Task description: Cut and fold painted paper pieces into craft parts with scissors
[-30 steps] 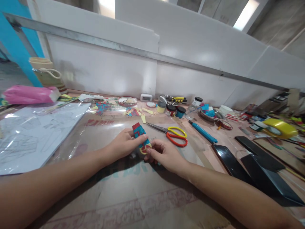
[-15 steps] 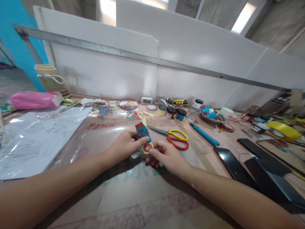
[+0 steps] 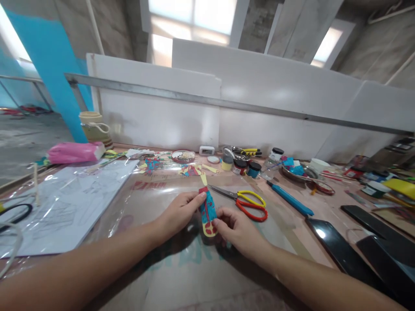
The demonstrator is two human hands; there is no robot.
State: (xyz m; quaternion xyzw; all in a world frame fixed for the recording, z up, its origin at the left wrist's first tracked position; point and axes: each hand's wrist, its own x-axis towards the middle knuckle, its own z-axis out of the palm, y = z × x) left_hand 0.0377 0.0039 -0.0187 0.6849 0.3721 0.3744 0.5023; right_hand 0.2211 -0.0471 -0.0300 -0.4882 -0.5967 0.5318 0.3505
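both my forearms are reaching in from the bottom corners, low over the table (image 3: 181,280), and my hands meet in the middle. my left hand (image 3: 178,214) is turned inward, thumb stretched along the top; my right hand (image 3: 241,231) comes in from the other side, a little nearer to me, fingers curled under.

just past my right hand, the scissors (image 3: 231,195) lie with their yellow and red handles to the right and the blades pointing left. the blue cutter (image 3: 290,198) is further right, slanting down towards the glossy black piece (image 3: 337,244). straight ahead, the yellow painted cut-outs (image 3: 194,170) lie flat, one tapering down close to the red end of what i'm holding. behind them stand the red jar (image 3: 239,166) and the blue jar (image 3: 253,169). over on my left, the drawing sheets (image 3: 87,203) lie under clear plastic, the pink pack (image 3: 76,152) beyond them.

and the grip: both hands are closed on the painted strip (image 3: 208,211), blue with red marks. left thumb and fingers pinch its upper left side near the red end; right thumb and fingertips hold the lower right edge, by the rounded yellow end. it's held at a slight tilt, yellow end towards me.
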